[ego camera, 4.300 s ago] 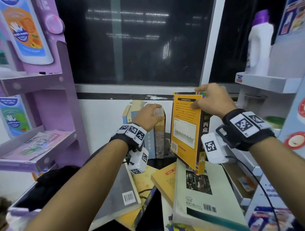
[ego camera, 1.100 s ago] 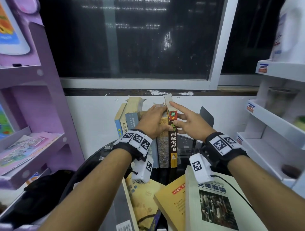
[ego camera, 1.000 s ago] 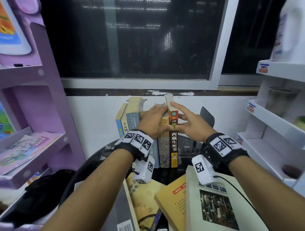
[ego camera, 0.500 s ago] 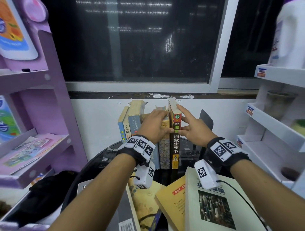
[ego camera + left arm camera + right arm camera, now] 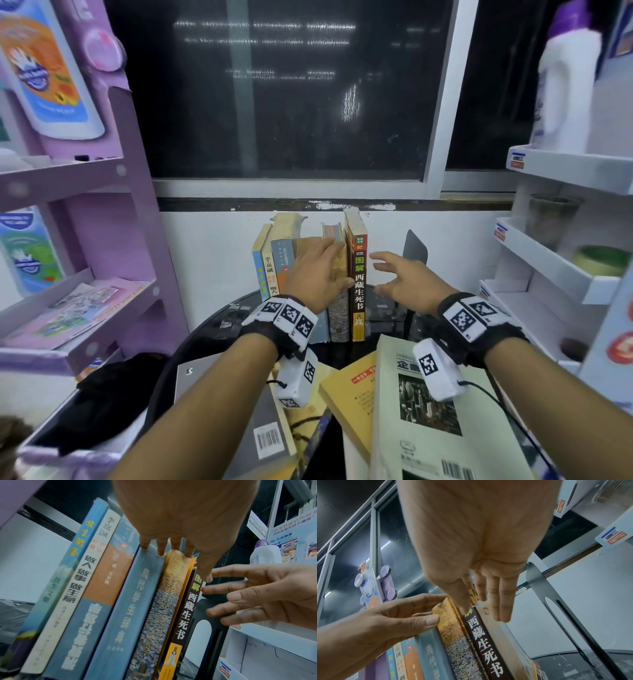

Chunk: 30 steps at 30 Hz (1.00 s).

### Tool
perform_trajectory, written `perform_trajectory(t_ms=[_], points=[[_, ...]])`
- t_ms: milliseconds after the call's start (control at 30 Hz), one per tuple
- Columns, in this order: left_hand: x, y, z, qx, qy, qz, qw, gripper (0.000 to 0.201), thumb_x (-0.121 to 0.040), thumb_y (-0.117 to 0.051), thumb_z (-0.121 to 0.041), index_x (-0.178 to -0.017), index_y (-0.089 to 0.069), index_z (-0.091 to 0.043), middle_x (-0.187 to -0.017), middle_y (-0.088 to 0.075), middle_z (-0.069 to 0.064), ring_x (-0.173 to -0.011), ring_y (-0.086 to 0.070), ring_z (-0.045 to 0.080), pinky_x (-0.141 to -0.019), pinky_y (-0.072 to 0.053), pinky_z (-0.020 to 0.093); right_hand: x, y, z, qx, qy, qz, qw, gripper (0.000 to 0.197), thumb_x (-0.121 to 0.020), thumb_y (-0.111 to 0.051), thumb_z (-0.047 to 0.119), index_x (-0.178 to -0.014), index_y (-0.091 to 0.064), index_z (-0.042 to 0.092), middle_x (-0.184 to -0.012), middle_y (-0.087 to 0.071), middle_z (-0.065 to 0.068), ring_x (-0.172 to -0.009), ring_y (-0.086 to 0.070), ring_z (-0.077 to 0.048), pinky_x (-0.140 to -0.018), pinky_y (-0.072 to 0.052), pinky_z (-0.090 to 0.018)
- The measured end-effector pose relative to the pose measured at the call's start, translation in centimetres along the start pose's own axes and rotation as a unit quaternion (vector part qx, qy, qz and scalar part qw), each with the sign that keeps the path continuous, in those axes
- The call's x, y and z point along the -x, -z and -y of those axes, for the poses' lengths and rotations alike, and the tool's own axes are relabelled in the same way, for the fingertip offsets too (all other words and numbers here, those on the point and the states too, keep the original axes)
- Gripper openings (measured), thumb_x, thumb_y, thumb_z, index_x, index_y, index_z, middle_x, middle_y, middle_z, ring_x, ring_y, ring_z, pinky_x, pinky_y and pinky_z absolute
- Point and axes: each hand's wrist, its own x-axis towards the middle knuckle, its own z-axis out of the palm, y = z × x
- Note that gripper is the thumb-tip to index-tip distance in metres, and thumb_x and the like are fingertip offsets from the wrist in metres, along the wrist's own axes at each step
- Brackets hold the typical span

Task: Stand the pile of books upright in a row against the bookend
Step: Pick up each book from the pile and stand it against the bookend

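Note:
Several books (image 5: 274, 270) stand upright in a row on the round black table. The rightmost is a brown-spined book (image 5: 358, 284) with a yellow cover. My left hand (image 5: 318, 270) lies flat against the spines of the middle books, its thumb by the brown spine (image 5: 187, 615). My right hand (image 5: 397, 277) hovers spread just right of that book (image 5: 486, 645), holding nothing. A black bookend (image 5: 416, 248) stands to the right, a gap away from the row. A pile lies flat in front: a pale green book (image 5: 428, 411), a yellow book (image 5: 352, 394) and a grey book (image 5: 239, 411).
A purple display shelf (image 5: 102, 205) stands on the left and a white shelf (image 5: 548, 260) with a white bottle (image 5: 565, 85) on the right. Behind the row are a white wall and a dark window. A black bag (image 5: 102, 394) lies at lower left.
The brown-spined book went from my right hand into the row's right end. In the last half second my right hand left its cover and drew back right; my left hand stayed.

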Motion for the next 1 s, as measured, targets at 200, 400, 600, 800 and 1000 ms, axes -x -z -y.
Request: perform_trajectory(t_ms=[200,400,600,800,1000], points=[[2.3,0.6,-1.2,0.003,0.006,0.006,1.000,0.065,-0.092,-0.059,-0.038,-0.148,-0.030,-0.021,-0.158,-0.022,0.001,-0.144,-0.021,0.020,-0.117,-0.024,0.044,3.2,0.1,0.1,0.027,-0.038,0.031,0.998,0.048,-0.090,-0.064,0.030,-0.136,-0.048,0.025,-0.134,-0.056,0.001,-0.105,-0.053,-0.012,-0.083,-0.041,-0.020],[4.5,0.5,-2.9,0.023,0.022,0.041,0.999,0.064,-0.092,-0.058,-0.039,-0.147,-0.033,-0.019,-0.156,-0.027,0.001,-0.142,-0.027,0.020,-0.114,-0.028,0.040,6.9,0.5,-0.4,0.075,-0.082,0.068,0.991,0.049,-0.091,-0.060,0.041,-0.136,-0.049,0.023,-0.138,-0.052,0.000,-0.120,-0.050,-0.017,-0.096,-0.041,-0.028],[6.7,0.0,-5.4,0.073,0.062,0.108,0.990,0.063,-0.094,-0.055,-0.038,-0.148,-0.031,-0.016,-0.155,-0.028,0.005,-0.139,-0.032,0.024,-0.112,-0.029,0.037,10.2,0.7,-0.9,0.108,-0.125,0.079,0.983,0.051,-0.094,-0.054,0.046,-0.138,-0.047,0.021,-0.141,-0.050,0.001,-0.127,-0.045,-0.019,-0.098,-0.033,-0.028],[8.1,-1.8,-7.3,0.156,0.120,0.208,0.958,0.065,-0.094,-0.054,-0.043,-0.149,-0.029,-0.018,-0.154,-0.034,0.008,-0.135,-0.040,0.026,-0.103,-0.034,0.032,12.5,0.6,-2.6,0.115,-0.195,0.074,0.971,0.058,-0.092,-0.056,0.049,-0.139,-0.044,0.017,-0.142,-0.048,-0.003,-0.128,-0.045,-0.022,-0.103,-0.034,-0.031],[8.6,-3.9,-8.5,0.212,0.204,0.331,0.897,0.079,-0.088,-0.060,-0.049,-0.151,-0.021,-0.022,-0.156,-0.027,0.005,-0.133,-0.040,0.029,-0.101,-0.046,0.043,13.8,0.5,-4.3,0.078,-0.248,0.090,0.961,0.056,-0.091,-0.059,0.045,-0.135,-0.046,0.012,-0.131,-0.051,-0.004,-0.122,-0.047,-0.024,-0.100,-0.037,-0.031]])
